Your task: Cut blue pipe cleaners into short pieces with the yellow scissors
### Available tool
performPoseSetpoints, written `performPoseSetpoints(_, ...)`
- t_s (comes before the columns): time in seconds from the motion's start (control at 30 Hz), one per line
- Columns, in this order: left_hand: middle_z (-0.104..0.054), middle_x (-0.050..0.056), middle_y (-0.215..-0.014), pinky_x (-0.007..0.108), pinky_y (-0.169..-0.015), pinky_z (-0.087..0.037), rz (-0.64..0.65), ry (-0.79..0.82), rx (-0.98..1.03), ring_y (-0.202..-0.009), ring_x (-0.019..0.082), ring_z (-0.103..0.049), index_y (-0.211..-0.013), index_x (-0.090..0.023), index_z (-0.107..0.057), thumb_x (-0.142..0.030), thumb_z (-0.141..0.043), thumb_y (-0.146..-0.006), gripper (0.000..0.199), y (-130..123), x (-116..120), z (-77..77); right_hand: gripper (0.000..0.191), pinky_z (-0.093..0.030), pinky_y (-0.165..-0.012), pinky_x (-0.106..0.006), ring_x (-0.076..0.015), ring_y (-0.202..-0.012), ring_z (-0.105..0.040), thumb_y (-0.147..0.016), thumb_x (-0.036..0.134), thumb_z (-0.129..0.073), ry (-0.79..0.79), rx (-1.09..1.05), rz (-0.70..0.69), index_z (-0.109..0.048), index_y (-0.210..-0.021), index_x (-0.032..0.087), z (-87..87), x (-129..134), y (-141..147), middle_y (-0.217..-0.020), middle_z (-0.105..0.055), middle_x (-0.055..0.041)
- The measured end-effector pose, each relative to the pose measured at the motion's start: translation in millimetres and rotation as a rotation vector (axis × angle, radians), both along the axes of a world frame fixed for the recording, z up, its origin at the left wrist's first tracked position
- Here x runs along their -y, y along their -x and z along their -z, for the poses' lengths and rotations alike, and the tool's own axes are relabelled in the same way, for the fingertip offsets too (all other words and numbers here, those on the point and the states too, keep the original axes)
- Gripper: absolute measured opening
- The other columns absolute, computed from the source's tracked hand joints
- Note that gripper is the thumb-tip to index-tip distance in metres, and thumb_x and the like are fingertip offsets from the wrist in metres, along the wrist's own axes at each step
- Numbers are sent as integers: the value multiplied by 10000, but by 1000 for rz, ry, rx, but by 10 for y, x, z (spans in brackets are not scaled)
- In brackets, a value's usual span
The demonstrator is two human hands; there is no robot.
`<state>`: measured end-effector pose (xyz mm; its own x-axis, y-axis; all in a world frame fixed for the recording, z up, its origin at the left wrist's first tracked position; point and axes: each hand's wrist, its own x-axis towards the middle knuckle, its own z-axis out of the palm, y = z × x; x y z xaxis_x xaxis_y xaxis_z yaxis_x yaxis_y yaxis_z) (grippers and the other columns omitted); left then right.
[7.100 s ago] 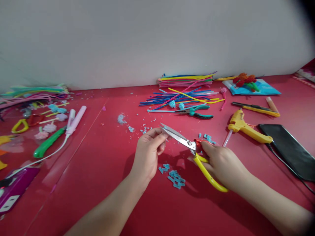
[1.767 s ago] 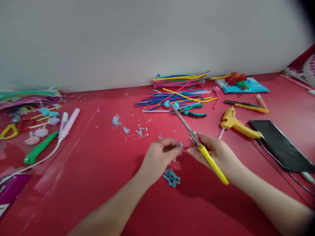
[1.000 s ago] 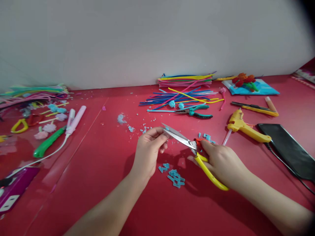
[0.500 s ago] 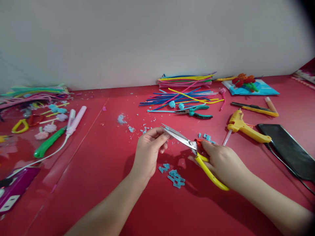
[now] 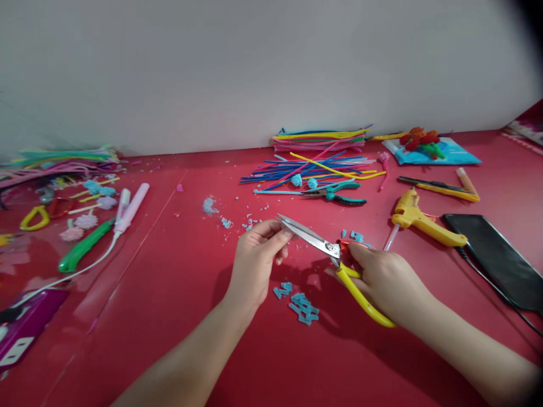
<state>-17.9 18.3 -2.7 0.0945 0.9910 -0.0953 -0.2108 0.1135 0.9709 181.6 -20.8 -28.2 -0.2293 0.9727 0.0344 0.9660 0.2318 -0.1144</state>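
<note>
My right hand (image 5: pixel 386 277) grips the scissors (image 5: pixel 311 237), which have one red and one yellow handle. Their blades point up and left, with the tips over the fingers of my left hand (image 5: pixel 261 251). The left thumb and fingers are pinched together beside the blades; what they hold is too small to make out. Below my hands, short light blue pieces (image 5: pixel 304 309) lie in a small heap on the red table (image 5: pixel 178 339). A few more blue pieces (image 5: pixel 357 237) are behind my right hand.
Pliers (image 5: pixel 335 193) lie behind my hands, near loose pipe cleaners (image 5: pixel 314 169). At the right are a yellow glue gun (image 5: pixel 428 220) and a black phone (image 5: pixel 496 260). A green-handled tool (image 5: pixel 85 247) and a pink device (image 5: pixel 132 208) with a cable lie at the left.
The scissor blades have come closer together near my left fingertips. Both hands are otherwise in nearly the same place.
</note>
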Motion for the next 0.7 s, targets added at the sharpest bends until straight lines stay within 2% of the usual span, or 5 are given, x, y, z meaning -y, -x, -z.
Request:
performPoseSetpoints(0.2, -538, -20, -593, 156, -390, -285, 10, 17, 9, -459, 39, -410, -724, -147, -578, -212, -583, -715, 65, -3, 5, -9, 356, -167, -431, -241, -137, -427, -479, -756, 557, -361, 13, -3, 78, -357, -655, 216, -61, -7, 17, -494, -513, 8)
performPoseSetpoints(0.4, -582, 10, -674, 158, -404, -298, 123, 87, 21, -473, 41, -430, -760, -143, -561, -242, -563, -735, 102, -48, 22, 3, 298, -216, -444, -240, -149, -487, -503, -751, 511, -402, 64, -115, 125, -421, -725, 214, -136, -46, 44, -582, -555, -15)
performPoseSetpoints(0.53, -591, 20, -682, 165, -401, -302, 256, 157, -4, -462, 47, -441, -784, -143, -566, -272, -542, -749, 135, -104, 60, 24, 272, -256, -441, -230, -124, -486, -460, -770, 465, -407, 165, -433, 126, -444, -692, 206, -163, -49, 64, -546, -504, 7)
performPoseSetpoints(0.7, -574, 9, -659, 166, -415, -307, 497, 250, -49, -457, 42, -458, -756, -145, -576, -281, -502, -772, 156, -155, 121, 24, 253, -336, -451, -211, -89, -493, -428, -774, 436, -430, 285, -965, 97, -494, -816, 195, -145, -32, 106, -619, -492, 28)
